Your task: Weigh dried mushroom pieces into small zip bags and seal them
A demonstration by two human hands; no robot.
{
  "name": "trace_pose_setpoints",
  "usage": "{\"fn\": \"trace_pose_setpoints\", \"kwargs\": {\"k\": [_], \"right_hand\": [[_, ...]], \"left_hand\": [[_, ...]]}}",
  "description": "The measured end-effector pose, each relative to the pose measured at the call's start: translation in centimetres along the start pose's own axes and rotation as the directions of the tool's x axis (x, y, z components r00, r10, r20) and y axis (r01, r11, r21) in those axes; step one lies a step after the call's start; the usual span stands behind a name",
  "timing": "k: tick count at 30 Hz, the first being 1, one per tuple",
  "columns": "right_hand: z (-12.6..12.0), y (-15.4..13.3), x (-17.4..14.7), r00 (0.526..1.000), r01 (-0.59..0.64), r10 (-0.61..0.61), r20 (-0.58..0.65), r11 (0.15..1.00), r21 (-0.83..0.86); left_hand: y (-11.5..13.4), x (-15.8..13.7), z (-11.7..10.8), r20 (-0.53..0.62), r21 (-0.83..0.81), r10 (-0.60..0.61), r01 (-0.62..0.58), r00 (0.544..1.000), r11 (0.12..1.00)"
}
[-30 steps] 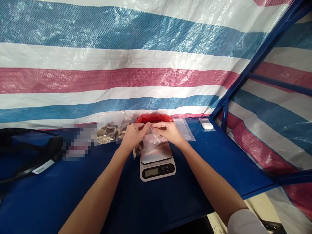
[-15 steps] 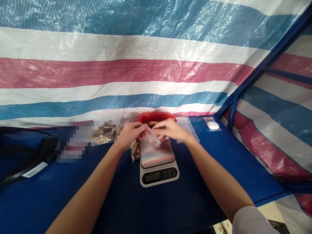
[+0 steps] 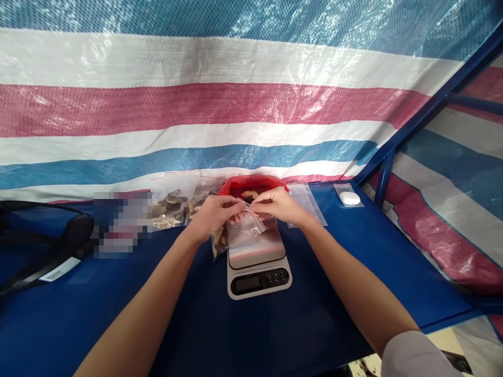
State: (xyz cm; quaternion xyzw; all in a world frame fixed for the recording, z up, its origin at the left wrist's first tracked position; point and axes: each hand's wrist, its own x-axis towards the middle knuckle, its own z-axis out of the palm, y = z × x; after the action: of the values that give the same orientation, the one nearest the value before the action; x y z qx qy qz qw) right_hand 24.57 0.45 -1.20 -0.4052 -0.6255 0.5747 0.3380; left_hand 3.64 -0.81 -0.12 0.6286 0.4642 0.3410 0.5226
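Observation:
A small clear zip bag hangs over the scale, pinched along its top edge by both hands. My left hand grips its left side with thumb and fingers. On the other side my right hand pinches the bag's edge between thumb and forefinger. Nothing shows inside the bag. Below it lies a white digital kitchen scale with a shiny plate; its display looks dark. Right behind the hands sits a red plastic bag holding brownish dried pieces, partly hidden by the fingers.
Clear bags of dried brown slices lie left of the red bag. Flat clear bags and a white earbud case are on the right. A black strap lies far left. A striped tarp rises behind the blue table.
My fingertips have shifted slightly along the bag's top edge, and the bag hangs more spread toward the camera. The view has moved a little; the scale stays in place.

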Motion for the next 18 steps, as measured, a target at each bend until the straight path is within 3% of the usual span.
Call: {"fn": "trace_pose_setpoints", "kwargs": {"k": [9, 14, 18], "right_hand": [[1.0, -0.3, 0.0, 0.995, 0.005, -0.01, -0.103, 0.999, -0.048], [0.7, -0.6, 0.0, 0.972, 0.052, -0.07, -0.224, 0.995, -0.085], [0.3, -0.8, -0.2, 0.976, 0.054, -0.074, -0.204, 0.993, -0.102]], "left_hand": [[1.1, -0.5, -0.5, 0.013, 0.123, -0.012, 0.01, 1.0, 0.992], [1.7, -1.0, -1.4, 0.005, 0.23, -0.01, 0.009, 1.0, 0.973], [2.1, -1.4, -1.9, -0.026, 0.329, -0.013, 0.021, 1.0, 0.944]]}}
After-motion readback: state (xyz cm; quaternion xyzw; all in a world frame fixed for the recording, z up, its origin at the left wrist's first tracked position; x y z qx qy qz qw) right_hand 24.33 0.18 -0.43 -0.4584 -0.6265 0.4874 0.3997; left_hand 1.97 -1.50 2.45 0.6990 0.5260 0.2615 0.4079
